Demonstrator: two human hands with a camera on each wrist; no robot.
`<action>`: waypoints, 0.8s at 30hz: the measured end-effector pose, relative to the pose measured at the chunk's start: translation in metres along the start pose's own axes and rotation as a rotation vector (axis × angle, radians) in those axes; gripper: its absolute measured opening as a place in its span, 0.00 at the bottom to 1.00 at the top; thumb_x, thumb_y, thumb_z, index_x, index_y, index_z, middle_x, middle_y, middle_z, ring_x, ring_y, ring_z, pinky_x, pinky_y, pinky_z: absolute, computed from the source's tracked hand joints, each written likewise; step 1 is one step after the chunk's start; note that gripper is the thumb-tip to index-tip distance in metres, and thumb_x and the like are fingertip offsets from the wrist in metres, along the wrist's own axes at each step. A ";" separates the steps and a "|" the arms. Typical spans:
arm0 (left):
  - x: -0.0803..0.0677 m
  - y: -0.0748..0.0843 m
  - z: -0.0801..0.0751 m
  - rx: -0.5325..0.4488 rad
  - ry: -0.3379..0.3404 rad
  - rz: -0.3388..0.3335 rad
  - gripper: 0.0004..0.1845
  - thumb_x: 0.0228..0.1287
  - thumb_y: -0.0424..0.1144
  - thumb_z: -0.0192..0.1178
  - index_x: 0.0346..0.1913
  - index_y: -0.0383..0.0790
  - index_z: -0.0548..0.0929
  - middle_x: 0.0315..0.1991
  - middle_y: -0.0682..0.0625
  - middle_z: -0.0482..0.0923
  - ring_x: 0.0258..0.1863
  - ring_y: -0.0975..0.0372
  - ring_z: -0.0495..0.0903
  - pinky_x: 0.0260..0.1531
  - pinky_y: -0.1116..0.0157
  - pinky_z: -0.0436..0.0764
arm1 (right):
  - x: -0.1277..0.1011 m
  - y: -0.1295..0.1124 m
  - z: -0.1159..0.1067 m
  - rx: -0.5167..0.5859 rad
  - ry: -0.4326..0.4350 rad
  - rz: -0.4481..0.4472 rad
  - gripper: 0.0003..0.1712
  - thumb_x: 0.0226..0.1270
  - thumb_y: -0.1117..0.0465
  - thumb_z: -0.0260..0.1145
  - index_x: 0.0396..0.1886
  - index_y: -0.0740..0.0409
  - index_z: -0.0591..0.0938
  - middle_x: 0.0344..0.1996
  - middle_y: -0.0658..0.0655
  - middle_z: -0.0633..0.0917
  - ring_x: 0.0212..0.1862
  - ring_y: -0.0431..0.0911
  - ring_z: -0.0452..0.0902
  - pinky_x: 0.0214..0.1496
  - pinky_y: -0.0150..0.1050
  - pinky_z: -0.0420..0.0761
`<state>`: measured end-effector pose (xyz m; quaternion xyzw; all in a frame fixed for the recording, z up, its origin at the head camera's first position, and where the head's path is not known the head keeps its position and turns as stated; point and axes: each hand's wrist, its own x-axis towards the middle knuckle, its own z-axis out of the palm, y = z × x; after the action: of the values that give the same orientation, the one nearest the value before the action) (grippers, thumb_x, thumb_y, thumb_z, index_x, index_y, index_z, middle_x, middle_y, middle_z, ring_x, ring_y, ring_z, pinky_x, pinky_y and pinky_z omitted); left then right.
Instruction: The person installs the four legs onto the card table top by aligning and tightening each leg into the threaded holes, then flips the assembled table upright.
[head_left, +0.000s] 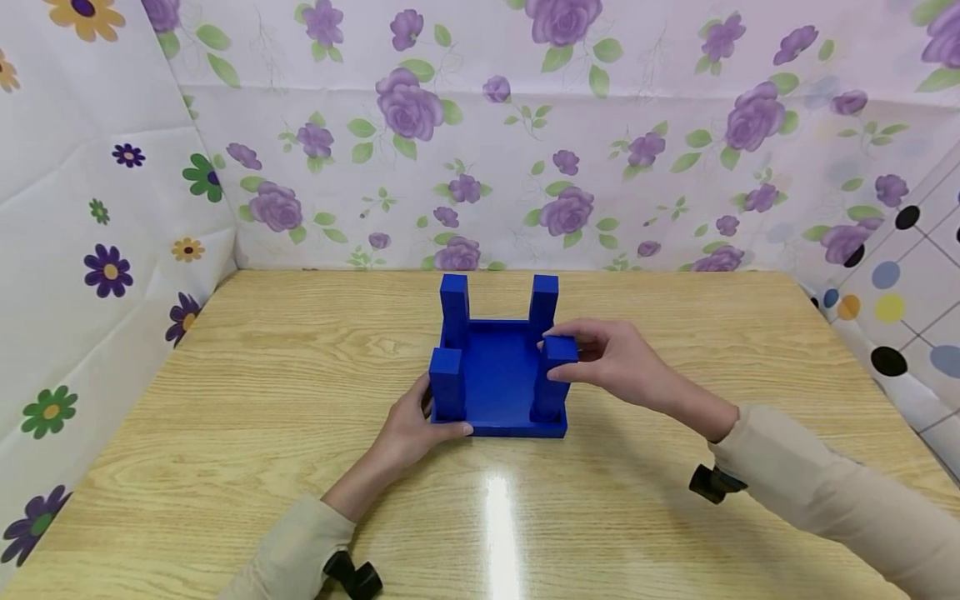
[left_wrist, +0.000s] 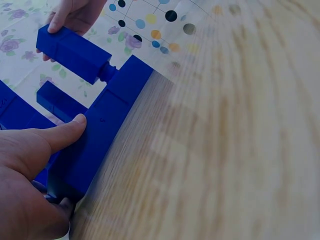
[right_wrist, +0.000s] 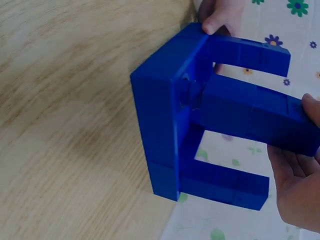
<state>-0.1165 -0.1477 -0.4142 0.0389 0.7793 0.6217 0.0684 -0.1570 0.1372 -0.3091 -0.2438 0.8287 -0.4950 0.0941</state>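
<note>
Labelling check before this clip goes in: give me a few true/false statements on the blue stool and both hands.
1. The blue stool lies seat-down on the table with its legs pointing up. True.
2. The right hand grips the near right leg. True.
3. The left hand is lifted clear of the stool. False: it rests against the near left corner of the seat, thumb on its edge.
4. Only three legs stand on the seat. False: four legs stand there.
5. The table is bare white plastic. False: it is light wood grain.
</note>
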 end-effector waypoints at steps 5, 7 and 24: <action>0.000 -0.001 0.000 -0.004 0.000 0.000 0.52 0.47 0.30 0.76 0.75 0.36 0.56 0.71 0.38 0.59 0.71 0.49 0.56 0.67 0.53 0.60 | 0.000 0.008 0.005 -0.004 -0.021 -0.003 0.26 0.57 0.62 0.74 0.56 0.64 0.81 0.43 0.57 0.85 0.41 0.46 0.83 0.41 0.38 0.83; 0.000 -0.001 0.000 -0.003 0.001 -0.001 0.52 0.47 0.30 0.76 0.75 0.36 0.56 0.71 0.38 0.60 0.71 0.49 0.57 0.67 0.53 0.61 | 0.000 0.010 0.006 -0.001 -0.022 -0.002 0.27 0.57 0.62 0.74 0.56 0.63 0.81 0.44 0.57 0.85 0.41 0.46 0.83 0.42 0.38 0.83; 0.000 0.001 0.000 -0.008 -0.004 -0.015 0.52 0.48 0.31 0.75 0.75 0.36 0.56 0.71 0.38 0.59 0.71 0.48 0.56 0.67 0.52 0.60 | 0.000 0.016 -0.006 0.080 -0.247 -0.057 0.31 0.65 0.70 0.65 0.67 0.63 0.71 0.64 0.59 0.74 0.63 0.55 0.70 0.55 0.41 0.78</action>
<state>-0.1165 -0.1480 -0.4135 0.0338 0.7769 0.6243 0.0746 -0.1640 0.1478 -0.3200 -0.3225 0.7830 -0.4963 0.1912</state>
